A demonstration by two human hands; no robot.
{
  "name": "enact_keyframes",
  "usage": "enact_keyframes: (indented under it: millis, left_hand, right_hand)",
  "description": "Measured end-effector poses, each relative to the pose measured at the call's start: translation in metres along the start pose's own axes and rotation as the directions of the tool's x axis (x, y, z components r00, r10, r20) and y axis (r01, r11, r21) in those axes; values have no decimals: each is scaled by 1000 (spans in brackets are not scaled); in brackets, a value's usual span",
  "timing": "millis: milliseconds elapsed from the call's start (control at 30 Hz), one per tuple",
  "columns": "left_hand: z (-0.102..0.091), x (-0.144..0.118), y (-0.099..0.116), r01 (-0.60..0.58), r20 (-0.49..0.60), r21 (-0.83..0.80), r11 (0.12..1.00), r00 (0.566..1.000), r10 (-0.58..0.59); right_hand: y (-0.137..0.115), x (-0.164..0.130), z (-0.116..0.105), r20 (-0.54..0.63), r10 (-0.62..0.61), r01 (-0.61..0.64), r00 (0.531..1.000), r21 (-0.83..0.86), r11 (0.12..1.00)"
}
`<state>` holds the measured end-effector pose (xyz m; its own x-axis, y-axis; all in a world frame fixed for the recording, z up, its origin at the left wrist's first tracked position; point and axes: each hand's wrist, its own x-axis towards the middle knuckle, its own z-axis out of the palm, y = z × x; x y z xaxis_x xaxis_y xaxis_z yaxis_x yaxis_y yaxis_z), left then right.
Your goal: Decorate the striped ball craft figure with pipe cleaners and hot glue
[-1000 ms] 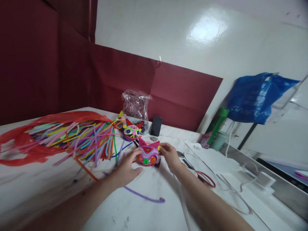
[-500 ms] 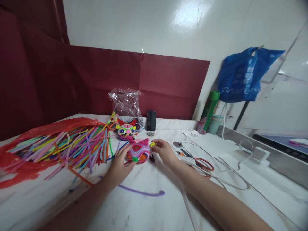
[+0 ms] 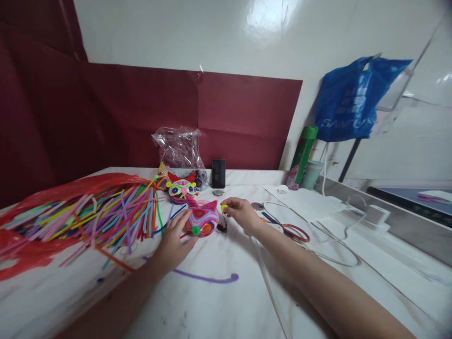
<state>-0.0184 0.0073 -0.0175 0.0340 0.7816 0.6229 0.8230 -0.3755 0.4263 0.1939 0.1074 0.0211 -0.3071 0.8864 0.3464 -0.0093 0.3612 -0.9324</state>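
My left hand (image 3: 176, 238) is closed around the left side of a pink striped cat head (image 3: 204, 215) made of coiled pipe cleaners. It has pointed ears and a green nose, and rests low over the tabletop. Just to its right, my right hand (image 3: 242, 214) pinches a small yellow coiled piece (image 3: 223, 208) between thumb and fingers, apart from the head. A small dark thing (image 3: 222, 228), which I cannot make out, lies below the yellow piece. Behind stands a second cat figure (image 3: 181, 189) with red ears.
Many coloured pipe cleaners (image 3: 116, 212) lie on a red plastic bag (image 3: 116, 179) at left. A curled purple pipe cleaner (image 3: 208, 279) lies in front. Orange-handled scissors (image 3: 296, 232), cables and a white adapter (image 3: 377, 214) are at right. A black phone-like object (image 3: 218, 173) stands at the back.
My right hand has drawn slightly away from the cat head with the yellow piece, widening the gap. The left hand keeps its hold. The whole view has shifted a little.
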Motion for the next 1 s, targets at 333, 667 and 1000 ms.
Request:
enact_keyframes:
  millis: [333, 667, 1000]
  left_hand:
    - [6, -2, -2, 68, 60, -164, 984, 996, -59]
    - [3, 1, 2, 88, 31, -100, 991, 996, -85]
    - [10, 0, 2, 199, -1, -385, 901, 976, -216]
  right_hand:
    - [16, -9, 17, -18, -109, 105, 994, -143, 984]
    - [18, -8, 21, -33, -118, 113, 992, -133, 985]
    - [23, -7, 27, -35, -39, 39, 999, 5, 999]
